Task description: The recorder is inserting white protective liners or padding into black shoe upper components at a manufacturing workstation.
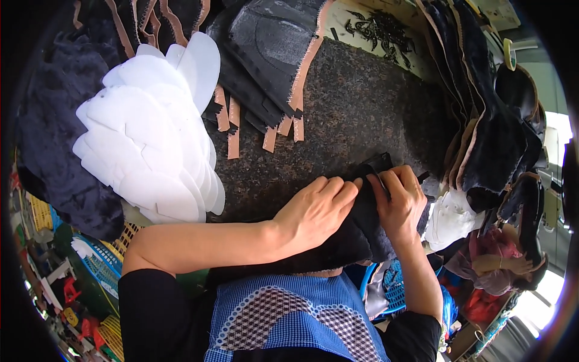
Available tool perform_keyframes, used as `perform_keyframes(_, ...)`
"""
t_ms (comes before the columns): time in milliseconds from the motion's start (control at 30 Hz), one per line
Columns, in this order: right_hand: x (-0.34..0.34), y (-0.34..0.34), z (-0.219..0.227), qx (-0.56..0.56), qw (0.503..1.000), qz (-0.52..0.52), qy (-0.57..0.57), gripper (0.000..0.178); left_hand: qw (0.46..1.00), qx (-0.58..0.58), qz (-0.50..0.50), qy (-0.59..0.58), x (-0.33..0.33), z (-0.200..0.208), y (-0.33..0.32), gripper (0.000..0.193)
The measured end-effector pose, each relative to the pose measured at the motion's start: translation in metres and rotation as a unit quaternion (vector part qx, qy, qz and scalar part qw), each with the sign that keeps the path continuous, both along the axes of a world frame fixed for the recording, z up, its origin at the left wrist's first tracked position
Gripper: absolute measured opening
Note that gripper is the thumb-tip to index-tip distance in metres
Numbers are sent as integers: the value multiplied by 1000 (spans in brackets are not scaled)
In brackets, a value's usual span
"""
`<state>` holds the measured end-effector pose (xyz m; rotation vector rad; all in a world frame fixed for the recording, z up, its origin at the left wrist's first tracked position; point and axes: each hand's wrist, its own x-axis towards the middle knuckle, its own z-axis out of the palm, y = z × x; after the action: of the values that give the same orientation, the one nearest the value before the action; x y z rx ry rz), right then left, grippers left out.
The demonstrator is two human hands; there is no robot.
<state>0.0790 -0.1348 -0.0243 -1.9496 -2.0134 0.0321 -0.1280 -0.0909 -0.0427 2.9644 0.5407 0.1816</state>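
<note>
Left hand (319, 208): fingers curled, tips drawn narrow, pinching the edge of a dark fabric piece (360, 228)
Right hand (401, 202): thumb and fingers closed on the same piece, just beside the left fingertips
Dark fabric piece: at the near edge of the counter (356, 90), under the 2 hands; whether its edge is folded or 2 layers meet there cannot be told, the fingers covering it
Step in hand, as judged: bringing the edge together by fingertip; the next move calls for a steady pinch and an even edge
Beyond the left hand: 1 overlapping heap of white rounded sheets (151, 133)
Far side: black pieces with tan edging (271, 54); small dark scraps (386, 33)
Right: dark pieces with pale trim (500, 127); more white sheets (449, 217)
Below: blue basket (395, 286); blue checked apron (241, 308)
</note>
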Motion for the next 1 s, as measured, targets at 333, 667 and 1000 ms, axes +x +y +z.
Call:
perform_keyframes(333,3,5,-2,2,1000,-7,-12,19,998,1,57,-11,-5,-6,-2,54)
perform_keyframes(667,7,-12,24,102,968,16,230,15,781,-562,85,-258,43,10,52,39)
perform_keyframes(1000,16,-45,53,140,891,-112,416,18,784,-534,-31,-315,53,47,39,28)
